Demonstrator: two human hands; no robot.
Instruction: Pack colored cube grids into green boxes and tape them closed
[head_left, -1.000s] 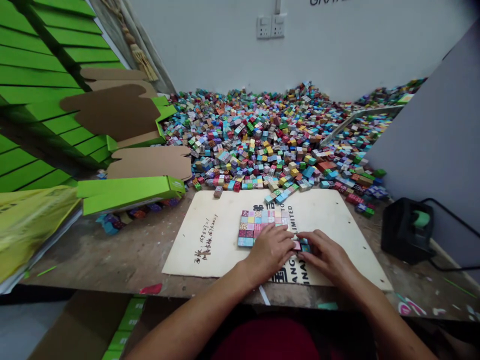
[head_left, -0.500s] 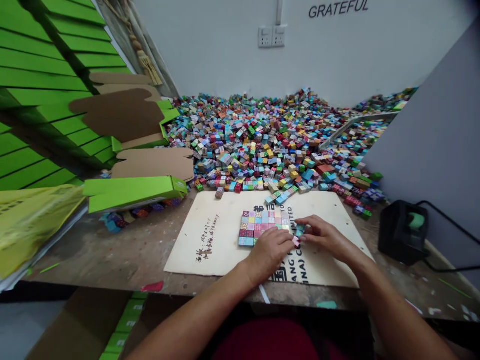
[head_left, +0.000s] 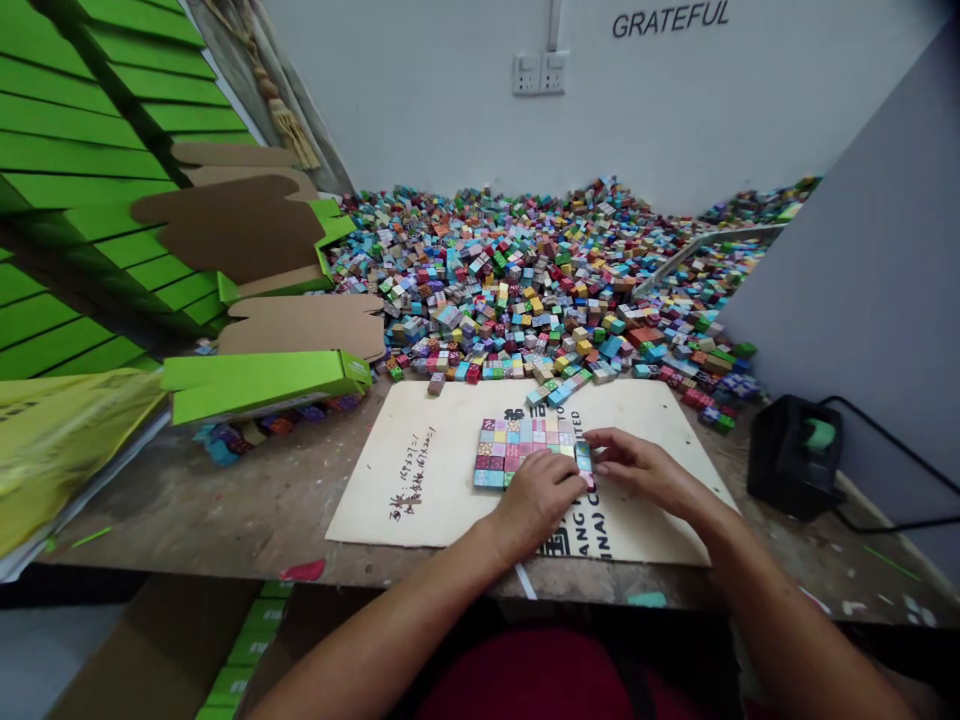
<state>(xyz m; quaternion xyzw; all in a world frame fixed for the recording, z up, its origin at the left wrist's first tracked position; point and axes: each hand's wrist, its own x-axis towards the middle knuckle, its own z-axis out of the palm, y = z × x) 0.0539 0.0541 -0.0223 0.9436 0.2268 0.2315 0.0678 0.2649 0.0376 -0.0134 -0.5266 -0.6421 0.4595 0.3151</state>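
Note:
Small patterned cubes are laid side by side in a flat rectangular block (head_left: 491, 450) on the cream cardboard sheet (head_left: 442, 420). My left hand (head_left: 538, 505) rests over the block's near right corner, its fingers curled and pressed together on the cubes there. From the right, my right hand (head_left: 637, 465) grips a short column of cubes (head_left: 583, 458) at the block's right edge, fingers bent around its outer side. This column lies against the rest of the block. My left hand covers part of the block's lower rows.
A large heap of loose cubes (head_left: 510, 270) fills the back of the table. Green cardboard boxes (head_left: 259, 385) stand at left, beside a yellow plastic bag (head_left: 67, 440). A black tape dispenser (head_left: 795, 460) sits at right, before a grey panel (head_left: 862, 300).
The cubes in my right hand were slightly apart from the block and tilted; now they line up against its right edge. My left hand has stayed near the same corner.

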